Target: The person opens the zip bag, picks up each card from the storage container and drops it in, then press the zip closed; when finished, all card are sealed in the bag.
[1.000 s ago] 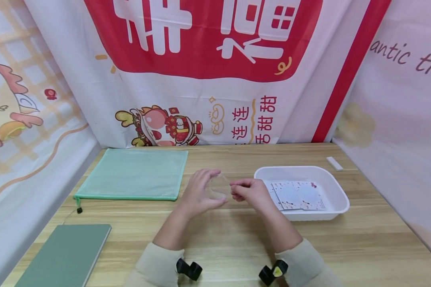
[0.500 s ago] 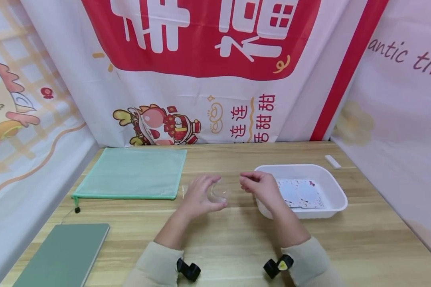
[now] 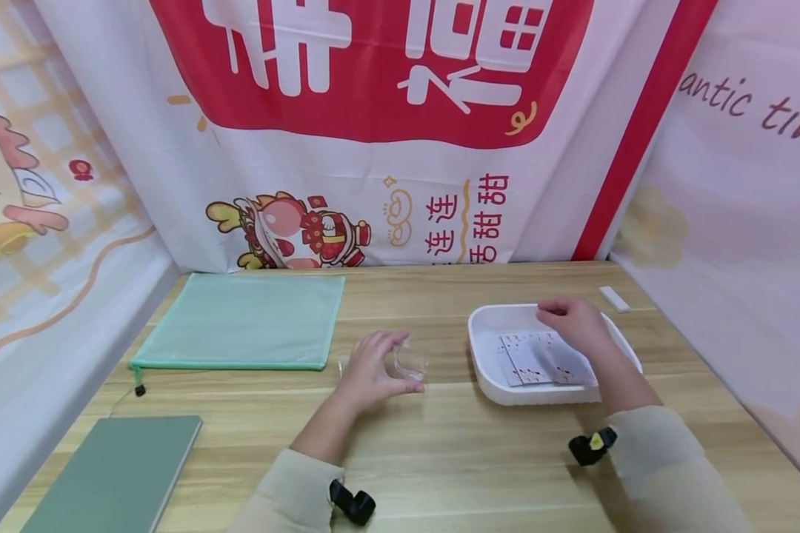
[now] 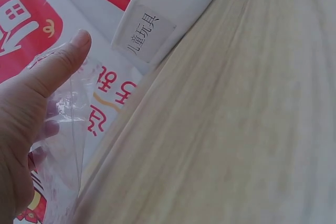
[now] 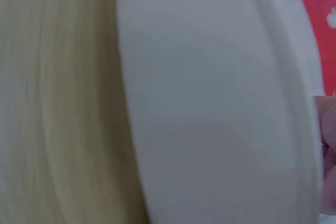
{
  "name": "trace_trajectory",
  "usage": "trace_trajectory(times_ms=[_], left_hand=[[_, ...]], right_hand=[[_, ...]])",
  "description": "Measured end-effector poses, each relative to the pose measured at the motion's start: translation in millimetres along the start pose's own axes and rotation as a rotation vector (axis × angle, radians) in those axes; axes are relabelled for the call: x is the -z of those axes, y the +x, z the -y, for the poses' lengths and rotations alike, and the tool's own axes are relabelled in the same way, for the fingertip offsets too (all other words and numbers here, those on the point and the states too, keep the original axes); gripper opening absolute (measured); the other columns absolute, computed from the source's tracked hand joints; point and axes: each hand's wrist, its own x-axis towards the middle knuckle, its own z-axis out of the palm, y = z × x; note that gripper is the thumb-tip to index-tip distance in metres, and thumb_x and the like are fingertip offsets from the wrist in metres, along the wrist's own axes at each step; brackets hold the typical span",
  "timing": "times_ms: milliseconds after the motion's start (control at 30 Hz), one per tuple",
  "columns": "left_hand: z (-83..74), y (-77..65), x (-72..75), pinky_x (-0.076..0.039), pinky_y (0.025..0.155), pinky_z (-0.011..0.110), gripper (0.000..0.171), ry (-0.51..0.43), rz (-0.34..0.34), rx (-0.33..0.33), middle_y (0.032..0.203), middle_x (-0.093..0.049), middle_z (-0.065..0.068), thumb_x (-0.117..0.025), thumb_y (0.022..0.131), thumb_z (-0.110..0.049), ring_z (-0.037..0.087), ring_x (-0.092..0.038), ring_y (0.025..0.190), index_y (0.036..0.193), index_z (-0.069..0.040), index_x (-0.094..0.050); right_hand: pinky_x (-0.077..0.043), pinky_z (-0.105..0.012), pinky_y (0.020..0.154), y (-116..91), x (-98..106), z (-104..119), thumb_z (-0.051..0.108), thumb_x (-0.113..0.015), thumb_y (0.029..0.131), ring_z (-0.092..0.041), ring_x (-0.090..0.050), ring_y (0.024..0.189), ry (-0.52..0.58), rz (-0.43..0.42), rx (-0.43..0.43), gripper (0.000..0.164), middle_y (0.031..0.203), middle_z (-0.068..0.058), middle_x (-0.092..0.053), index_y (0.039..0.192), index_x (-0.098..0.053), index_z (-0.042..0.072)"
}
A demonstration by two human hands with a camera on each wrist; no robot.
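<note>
Left hand [image 3: 371, 374], centre of the head view: thumb and fingers stand wide around a clear plastic bag [image 3: 408, 363]. Right hand [image 3: 576, 323], right of centre: fingertips together above the white tray [image 3: 540, 397]; whether they hold anything cannot be told. Printed cards [image 3: 533, 363] lie inside. Green notebook [image 3: 116, 474], lower left.

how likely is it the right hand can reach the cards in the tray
Likely yes: the right hand is over the open tray, and nothing seems to lie on the cards.
</note>
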Motion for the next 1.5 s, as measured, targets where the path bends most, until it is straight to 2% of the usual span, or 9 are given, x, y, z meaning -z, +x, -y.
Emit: trace_trajectory(times_ms=[133, 300, 500, 600, 733, 1067, 1267, 1400, 1500], left_hand=[[-0.2, -0.7, 0.0, -0.033, 0.112, 0.052, 0.086, -0.002, 0.001, 0.015, 0.129, -0.063, 0.007, -0.090, 0.061, -0.045, 0.030, -0.054, 0.123, 0.133, -0.010, -0.057], [-2.2, -2.3, 1.1, -0.035, 0.110, 0.051, 0.085, -0.003, 0.036, 0.032, 0.129, -0.062, 0.006, -0.089, 0.063, -0.045, 0.028, -0.055, 0.121, 0.134, -0.012, -0.057], [-4.3, -3.8, 2.2, -0.036, 0.109, 0.051, 0.084, -0.010, 0.046, 0.046, 0.127, -0.062, 0.005, -0.089, 0.064, -0.045, 0.027, -0.057, 0.118, 0.135, -0.012, -0.057], [-4.7, -4.1, 2.2, -0.038, 0.108, 0.051, 0.084, -0.005, 0.040, 0.042, 0.127, -0.062, 0.004, -0.088, 0.064, -0.047, 0.026, -0.056, 0.118, 0.134, -0.013, -0.057], [-5.1, -3.8, 1.7, -0.038, 0.108, 0.050, 0.084, -0.010, 0.040, 0.053, 0.128, -0.062, 0.004, -0.089, 0.063, -0.047, 0.027, -0.056, 0.119, 0.134, -0.013, -0.057], [-4.4, -3.0, 1.6, -0.037, 0.109, 0.050, 0.085, -0.027, 0.042, 0.066, 0.129, -0.061, 0.005, -0.090, 0.063, -0.043, 0.028, -0.055, 0.121, 0.135, -0.013, -0.057], [-1.6, -3.4, 0.1, -0.037, 0.109, 0.051, 0.085, -0.021, 0.038, 0.052, 0.129, -0.061, 0.004, -0.089, 0.063, -0.046, 0.027, -0.055, 0.121, 0.135, -0.014, -0.057], [-2.3, -3.3, 0.1, -0.037, 0.109, 0.051, 0.085, -0.020, 0.035, 0.056, 0.130, -0.061, 0.004, -0.089, 0.063, -0.046, 0.028, -0.055, 0.122, 0.135, -0.014, -0.057], [-3.5, -3.1, 0.3, -0.037, 0.110, 0.051, 0.086, -0.020, 0.021, 0.059, 0.130, -0.060, 0.005, -0.089, 0.063, -0.046, 0.029, -0.054, 0.122, 0.135, -0.013, -0.056]], right_hand=[[-0.045, -0.054, 0.101, 11, 7, -27, 0.028, -0.054, 0.100, -0.038, -0.052, 0.118, -0.121, 0.059, -0.043, 0.044, 0.133, -0.025, -0.055, 0.136, -0.053, 0.002], [-0.043, -0.056, 0.100, 22, 10, -45, 0.022, -0.060, 0.096, -0.037, -0.052, 0.114, -0.220, 0.108, -0.074, 0.040, 0.128, -0.022, -0.057, 0.130, -0.056, 0.001], [-0.046, -0.052, 0.093, 30, 7, -53, 0.020, -0.073, 0.087, -0.031, -0.056, 0.102, -0.306, 0.117, -0.011, 0.035, 0.110, -0.016, -0.064, 0.116, -0.063, 0.002], [-0.047, -0.051, 0.091, 31, 6, -55, 0.022, -0.077, 0.084, -0.029, -0.056, 0.099, -0.336, 0.129, -0.002, 0.038, 0.106, -0.014, -0.064, 0.115, -0.065, 0.003], [-0.047, -0.052, 0.093, 33, 5, -57, 0.024, -0.078, 0.083, -0.030, -0.057, 0.101, -0.343, 0.142, -0.016, 0.043, 0.109, -0.015, -0.064, 0.117, -0.064, 0.003], [-0.048, -0.052, 0.092, 32, 3, -59, 0.023, -0.077, 0.083, -0.031, -0.057, 0.101, -0.326, 0.149, -0.028, 0.043, 0.109, -0.016, -0.063, 0.118, -0.061, 0.002], [-0.049, -0.046, 0.085, 31, 5, -56, 0.022, -0.077, 0.084, -0.029, -0.055, 0.097, -0.312, 0.112, -0.015, 0.033, 0.104, -0.014, -0.061, 0.107, -0.060, 0.006], [-0.049, -0.041, 0.083, 27, 12, -49, 0.018, -0.070, 0.090, -0.030, -0.053, 0.099, -0.251, 0.113, -0.030, 0.023, 0.108, -0.015, -0.060, 0.108, -0.060, 0.006], [-0.049, -0.039, 0.083, 22, 20, -42, 0.013, -0.062, 0.095, -0.031, -0.054, 0.099, -0.214, 0.110, 0.010, 0.018, 0.108, -0.018, -0.061, 0.110, -0.060, 0.003]])
